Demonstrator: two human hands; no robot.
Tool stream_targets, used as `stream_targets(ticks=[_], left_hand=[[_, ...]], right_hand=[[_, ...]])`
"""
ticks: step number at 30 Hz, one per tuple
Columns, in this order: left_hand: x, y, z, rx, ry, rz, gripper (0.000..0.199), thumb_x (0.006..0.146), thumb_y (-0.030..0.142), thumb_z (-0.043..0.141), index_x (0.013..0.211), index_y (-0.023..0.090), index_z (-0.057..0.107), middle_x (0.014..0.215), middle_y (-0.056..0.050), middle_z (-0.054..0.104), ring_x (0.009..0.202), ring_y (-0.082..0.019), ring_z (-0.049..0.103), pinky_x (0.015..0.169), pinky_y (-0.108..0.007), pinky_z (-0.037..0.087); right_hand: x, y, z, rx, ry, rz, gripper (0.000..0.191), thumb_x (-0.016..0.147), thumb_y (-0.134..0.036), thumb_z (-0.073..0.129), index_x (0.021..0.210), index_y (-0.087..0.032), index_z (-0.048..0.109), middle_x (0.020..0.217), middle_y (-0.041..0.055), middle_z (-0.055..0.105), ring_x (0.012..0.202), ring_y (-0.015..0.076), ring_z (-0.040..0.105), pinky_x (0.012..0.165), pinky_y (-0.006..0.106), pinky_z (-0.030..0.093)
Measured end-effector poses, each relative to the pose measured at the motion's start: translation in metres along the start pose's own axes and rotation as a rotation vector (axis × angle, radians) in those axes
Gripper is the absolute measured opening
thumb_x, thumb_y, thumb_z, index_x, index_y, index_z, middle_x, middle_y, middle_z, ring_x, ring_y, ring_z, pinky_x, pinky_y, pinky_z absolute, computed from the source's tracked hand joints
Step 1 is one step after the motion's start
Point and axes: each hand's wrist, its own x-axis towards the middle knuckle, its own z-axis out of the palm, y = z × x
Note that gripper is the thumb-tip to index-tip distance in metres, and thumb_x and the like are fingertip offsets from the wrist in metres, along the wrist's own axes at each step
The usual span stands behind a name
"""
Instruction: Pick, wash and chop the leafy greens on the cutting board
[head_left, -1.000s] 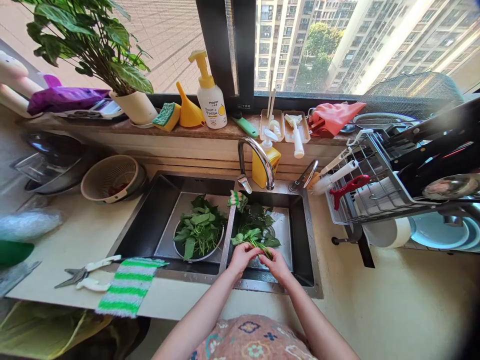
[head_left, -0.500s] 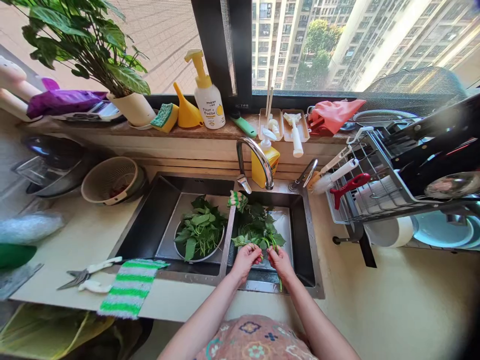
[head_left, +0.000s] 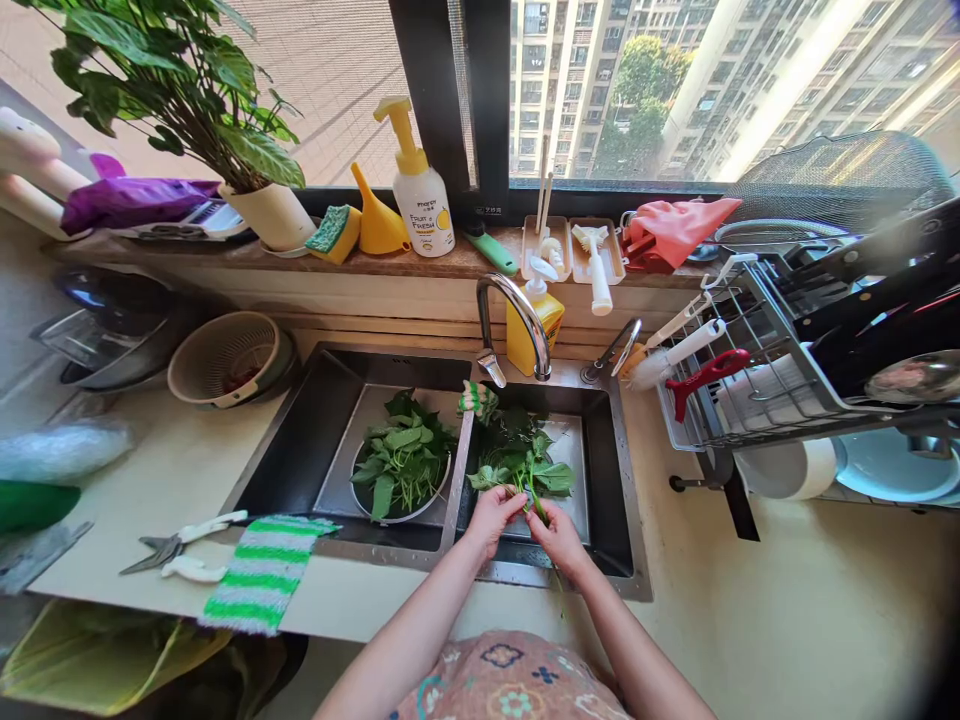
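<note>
Over the right sink basin (head_left: 600,440), my left hand (head_left: 491,522) and my right hand (head_left: 559,537) are close together. Both are closed in a pinch on the stems of some leafy greens (head_left: 536,470). A thin green stem hangs below my right hand. Just beyond my fingers, more loose leafy greens (head_left: 510,425) lie in the basin. To the left, a round bowl (head_left: 448,478) in the other basin (head_left: 300,460) holds a heap of leafy greens (head_left: 405,450). My fingers partly hide where each stem is gripped.
A chrome faucet (head_left: 529,310) arches over the right basin. A green-and-white cloth (head_left: 262,570) and white-handled shears (head_left: 184,550) lie on the left counter, near a plastic basket (head_left: 202,365). At right stands a wire dish rack (head_left: 739,440). Below left hangs a yellow bag (head_left: 97,660).
My hands have come slightly closer together on the stems. The hanging stem has shifted lower. The whole view has moved a little.
</note>
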Motion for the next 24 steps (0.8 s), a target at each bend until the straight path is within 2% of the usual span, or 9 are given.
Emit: stream_targets(ticks=[4,9,12,16,18,21,24], left_hand=[[-0.001,-0.011,0.002,0.212,0.035,0.235,0.014,0.059,0.028,0.069,0.065,0.016,0.064,0.067,-0.002,0.064,0.068,-0.015,0.055,0.07,-0.026,0.042],[-0.002,-0.01,-0.002,0.411,0.156,0.299,0.006,0.065,0.024,0.062,0.07,0.023,0.065,0.075,0.0,0.066,0.08,-0.018,0.057,0.081,-0.029,0.04],[-0.002,-0.003,-0.008,0.423,0.124,0.334,0.004,0.064,0.023,0.063,0.067,0.022,0.065,0.072,-0.001,0.065,0.076,-0.018,0.057,0.077,-0.028,0.04],[-0.002,-0.001,-0.018,0.361,-0.041,0.313,0.005,0.064,0.023,0.062,0.064,0.018,0.062,0.065,0.001,0.059,0.066,-0.015,0.052,0.067,-0.025,0.039],[-0.003,-0.003,-0.023,0.394,-0.099,0.308,0.006,0.065,0.023,0.062,0.064,0.017,0.061,0.064,0.001,0.057,0.065,-0.014,0.049,0.065,-0.024,0.037],[-0.006,-0.005,-0.03,0.538,-0.09,0.325,0.007,0.067,0.023,0.06,0.063,0.017,0.059,0.061,0.002,0.054,0.062,-0.013,0.046,0.061,-0.023,0.033],[-0.011,-0.002,-0.033,0.669,-0.024,0.353,0.011,0.07,0.024,0.058,0.061,0.018,0.057,0.059,0.001,0.052,0.059,-0.013,0.044,0.057,-0.023,0.03]], right_hand=[[0.006,0.004,0.009,-0.013,0.081,0.142,0.023,0.068,-0.04,0.049,0.059,-0.019,0.048,0.044,-0.0064,0.039,0.04,0.0085,0.035,0.042,0.021,0.027],[0.004,-0.009,0.013,0.02,0.073,0.126,0.025,0.069,-0.041,0.048,0.056,-0.02,0.044,0.044,-0.005,0.042,0.042,0.0091,0.038,0.043,0.022,0.029],[-0.002,-0.02,0.009,0.142,0.041,0.146,0.029,0.07,-0.044,0.052,0.058,-0.02,0.044,0.045,-0.0061,0.041,0.041,0.0076,0.034,0.042,0.021,0.026],[-0.005,-0.033,-0.001,0.356,0.002,0.306,0.032,0.068,-0.049,0.058,0.066,-0.019,0.046,0.046,-0.0074,0.041,0.038,0.0053,0.03,0.039,0.019,0.02],[-0.004,-0.038,-0.008,0.456,-0.034,0.336,0.034,0.067,-0.049,0.061,0.068,-0.019,0.047,0.048,-0.007,0.043,0.039,0.0046,0.03,0.039,0.018,0.018],[-0.001,-0.045,-0.018,0.612,-0.038,0.315,0.035,0.066,-0.051,0.062,0.071,-0.019,0.047,0.048,-0.0081,0.039,0.038,0.0043,0.027,0.038,0.018,0.016],[0.003,-0.051,-0.024,0.655,0.066,0.241,0.036,0.068,-0.053,0.06,0.076,-0.02,0.049,0.05,-0.0087,0.034,0.039,0.0049,0.025,0.038,0.018,0.016]])
